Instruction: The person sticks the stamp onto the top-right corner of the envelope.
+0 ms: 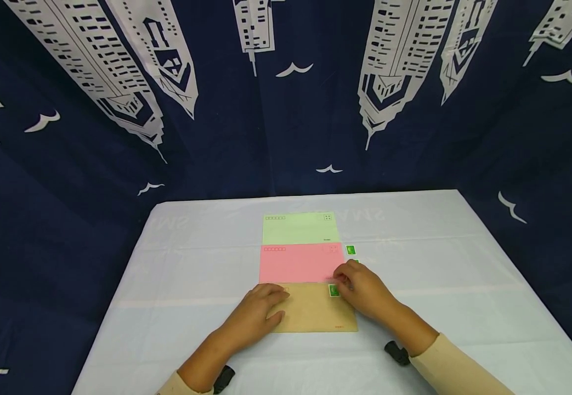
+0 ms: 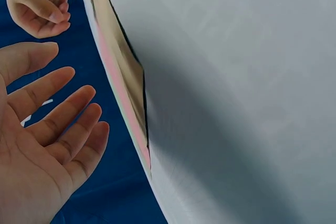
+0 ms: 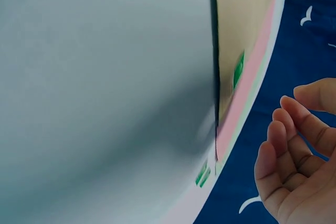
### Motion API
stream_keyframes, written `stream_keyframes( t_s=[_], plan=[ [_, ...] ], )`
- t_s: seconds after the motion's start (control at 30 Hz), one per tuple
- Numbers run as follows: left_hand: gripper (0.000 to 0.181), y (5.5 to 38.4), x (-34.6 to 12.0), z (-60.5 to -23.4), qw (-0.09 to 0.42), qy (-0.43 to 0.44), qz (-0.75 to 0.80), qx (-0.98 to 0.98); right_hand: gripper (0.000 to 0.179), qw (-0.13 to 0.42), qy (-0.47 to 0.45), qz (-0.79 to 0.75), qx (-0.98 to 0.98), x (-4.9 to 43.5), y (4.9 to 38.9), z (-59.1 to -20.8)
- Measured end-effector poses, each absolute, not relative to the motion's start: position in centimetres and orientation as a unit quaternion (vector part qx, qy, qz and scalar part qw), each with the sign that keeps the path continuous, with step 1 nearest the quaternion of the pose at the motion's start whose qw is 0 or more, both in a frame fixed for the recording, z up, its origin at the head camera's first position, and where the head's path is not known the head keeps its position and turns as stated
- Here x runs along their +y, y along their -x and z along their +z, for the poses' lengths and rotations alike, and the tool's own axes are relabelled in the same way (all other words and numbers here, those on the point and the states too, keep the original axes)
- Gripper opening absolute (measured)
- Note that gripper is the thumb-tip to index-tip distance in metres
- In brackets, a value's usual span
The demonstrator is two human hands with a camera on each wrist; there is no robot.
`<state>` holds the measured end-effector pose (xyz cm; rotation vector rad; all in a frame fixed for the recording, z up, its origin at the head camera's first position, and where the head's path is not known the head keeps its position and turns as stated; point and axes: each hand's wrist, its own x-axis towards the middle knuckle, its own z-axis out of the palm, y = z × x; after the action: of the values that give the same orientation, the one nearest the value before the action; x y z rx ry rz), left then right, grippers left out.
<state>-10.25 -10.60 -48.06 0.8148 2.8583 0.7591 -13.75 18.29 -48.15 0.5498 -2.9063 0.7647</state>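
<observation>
A brown envelope [image 1: 310,312] lies nearest on the table, with a green stamp [image 1: 334,290] at its upper right corner. Beyond it are a pink envelope [image 1: 298,263] and a light green envelope [image 1: 298,230], in a column. My left hand [image 1: 253,312] is over the brown envelope's left side, its fingers loosely bent and holding nothing. The right hand [image 1: 367,292] hovers beside the stamped corner. In the right wrist view its thumb and forefinger [image 3: 310,129] come near each other with nothing visible between them. Another green stamp [image 1: 350,250] lies right of the pink envelope.
One more stamp [image 1: 356,261] is partly hidden behind the right hand. A white cloth covers the table [image 1: 192,307]. Behind it hangs a dark blue curtain [image 1: 290,126] with printed white buildings and birds. Black wrist devices [image 1: 397,353] sit under both wrists.
</observation>
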Motion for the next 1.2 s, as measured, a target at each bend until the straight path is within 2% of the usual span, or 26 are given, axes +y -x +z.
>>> stream_keyframes(
  t_s=[0.63, 1.2],
  plan=[
    [0.034, 11.5, -10.9, -47.5, 0.002, -0.262, 0.272, 0.926, 0.012, 0.036, -0.148, 0.274, -0.95, 20.1, 14.0, -47.6],
    [0.035, 13.8, -11.2, -46.9, 0.0, -0.254, 0.288, 0.923, 0.017, 0.039, -0.126, 0.289, -0.948, 21.4, 14.5, -48.1]
  ],
)
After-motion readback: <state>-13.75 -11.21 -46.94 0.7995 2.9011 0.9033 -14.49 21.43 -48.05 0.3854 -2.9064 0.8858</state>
